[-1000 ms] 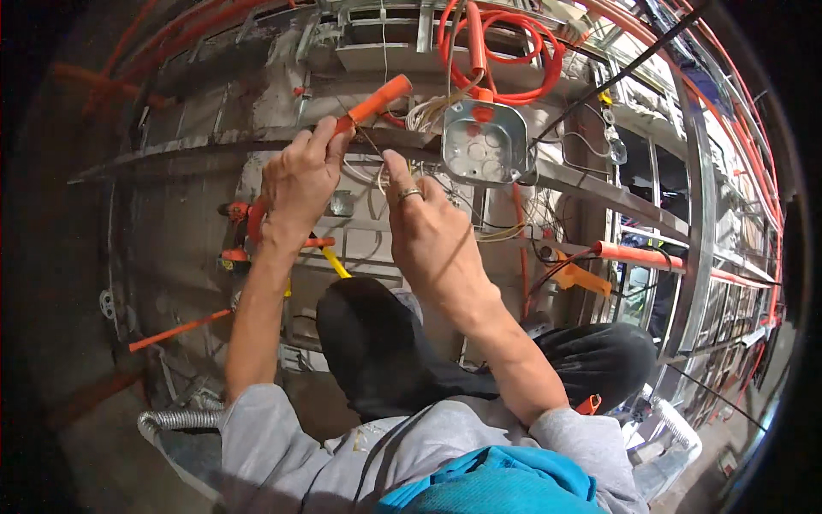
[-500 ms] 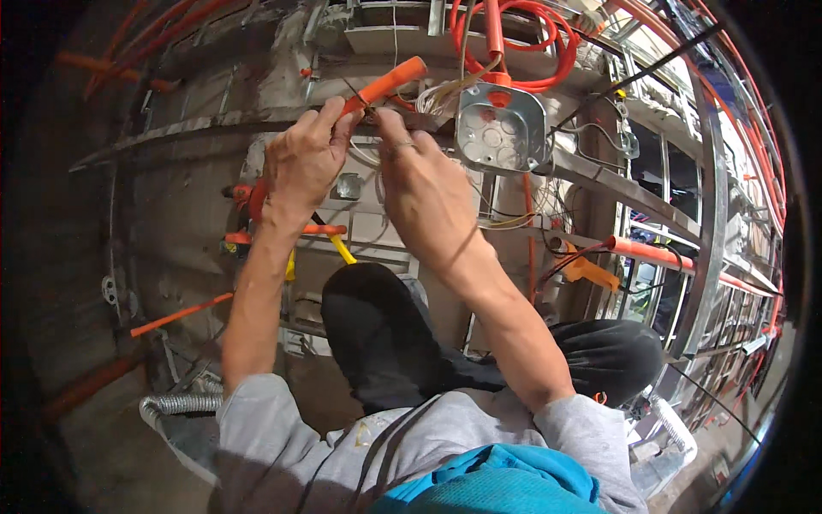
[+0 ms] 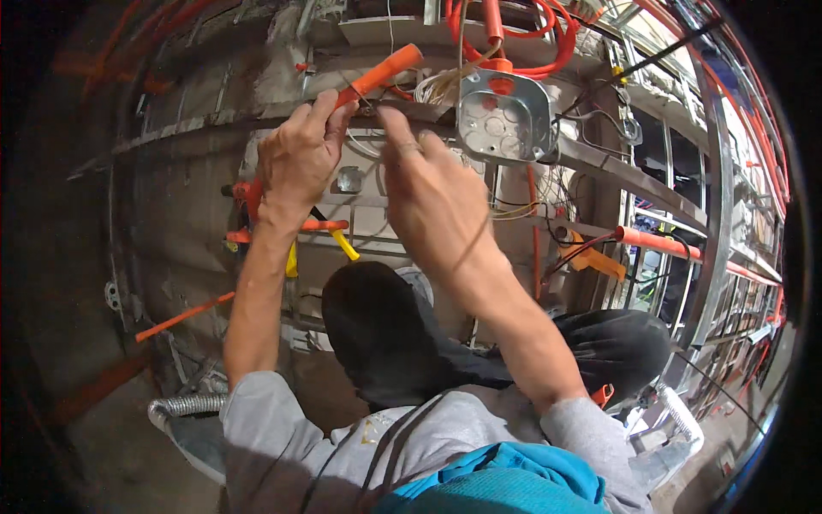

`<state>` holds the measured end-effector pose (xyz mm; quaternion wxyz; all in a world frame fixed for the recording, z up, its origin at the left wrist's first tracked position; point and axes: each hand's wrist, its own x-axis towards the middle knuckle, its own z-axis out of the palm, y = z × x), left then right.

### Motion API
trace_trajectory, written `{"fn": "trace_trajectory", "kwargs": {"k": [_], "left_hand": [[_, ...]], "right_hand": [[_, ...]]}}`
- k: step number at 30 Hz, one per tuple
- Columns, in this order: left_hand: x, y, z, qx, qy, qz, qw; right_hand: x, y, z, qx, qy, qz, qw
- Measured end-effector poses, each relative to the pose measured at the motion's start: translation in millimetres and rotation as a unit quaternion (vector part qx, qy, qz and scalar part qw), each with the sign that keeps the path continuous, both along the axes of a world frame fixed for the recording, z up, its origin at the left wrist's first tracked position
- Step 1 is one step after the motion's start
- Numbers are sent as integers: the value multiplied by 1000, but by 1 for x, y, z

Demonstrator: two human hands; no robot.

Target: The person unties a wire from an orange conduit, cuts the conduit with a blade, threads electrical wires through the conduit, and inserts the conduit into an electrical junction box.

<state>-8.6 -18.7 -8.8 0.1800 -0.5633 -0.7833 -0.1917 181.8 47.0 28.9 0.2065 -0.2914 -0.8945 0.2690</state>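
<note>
My left hand [image 3: 300,158] is closed on the lower end of a short orange conduit pipe [image 3: 385,71], which slants up to the right. A thin dark wire [image 3: 358,92] crosses the pipe just above my left fingertips. Beside it, my right hand [image 3: 435,188] has its fingers bent and pinched at the wire's lower end; the exact grip is partly hidden. To the right of my right hand, an open square metal junction box [image 3: 505,124] hangs from an orange conduit, with pale wires [image 3: 437,86] bunched at its left.
Metal framing [image 3: 625,180] runs across the right side. Coiled orange tubing [image 3: 556,51] is at the top. Below my hands lies a yellow-handled tool [image 3: 345,246]; an orange tool [image 3: 592,259] hangs at the right. Flexible silver duct [image 3: 193,406] is at lower left.
My right hand has shifted slightly down, its fingers a little farther from the pipe. My left hand keeps its grip. The view has moved slightly.
</note>
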Motion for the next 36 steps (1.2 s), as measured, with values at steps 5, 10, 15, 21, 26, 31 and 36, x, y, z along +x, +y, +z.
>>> {"fn": "trace_trajectory", "kwargs": {"k": [5,10,15,21,26,31,36], "left_hand": [[3,3,3,-4,-12,5,1000],[-1,1,-3,-2,-8,12,1000],[0,7,-5,11,1,-1,1000],[-4,0,-8,-11,1,2,1000],[15,-1,1,-18,1,-24,1000],[5,3,-2,-26,-1,-1,1000],[-6,-1,-3,-54,4,29,998]], "right_hand": [[-4,6,-13,-3,11,17,1000],[-18,8,-4,2,7,15,1000],[-1,10,-14,5,51,33,998],[-39,15,-12,19,-9,16,1000],[-7,8,-10,8,26,14,1000],[-32,14,-9,-7,-3,1,1000],[-43,13,-21,-15,48,10,999]]}}
